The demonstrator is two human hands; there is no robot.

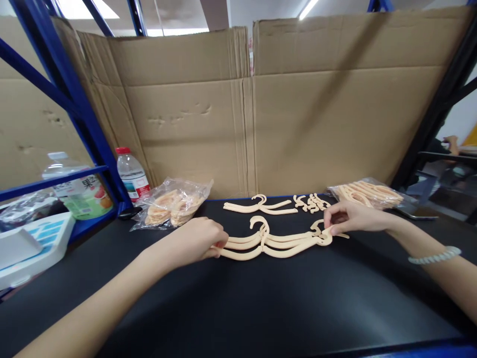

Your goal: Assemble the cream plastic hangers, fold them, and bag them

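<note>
Your left hand point(199, 238) is closed on the left end of a small stack of pale hangers point(272, 241). Your right hand point(346, 217) pinches the right end of the same stack with its fingers point(333, 229). The stack lies flat on the black table point(238, 308), in the middle, with its hooks pointing away from you.

Just behind the stack lies one more hanger point(259, 206) by itself. Right of that hanger is a little heap of small hooks point(312, 202). Further right of the stack, past your right hand, is a clear bag of hangers point(367, 193). Left of the stack, behind your left hand, is another clear bag point(173, 203) with the same kind of pieces in it. A water bottle point(131, 172) with a red cap stands left of that bag. A cardboard wall point(290, 109) stands behind the table. You wear a pale bracelet point(434, 256) on your right wrist.
</note>
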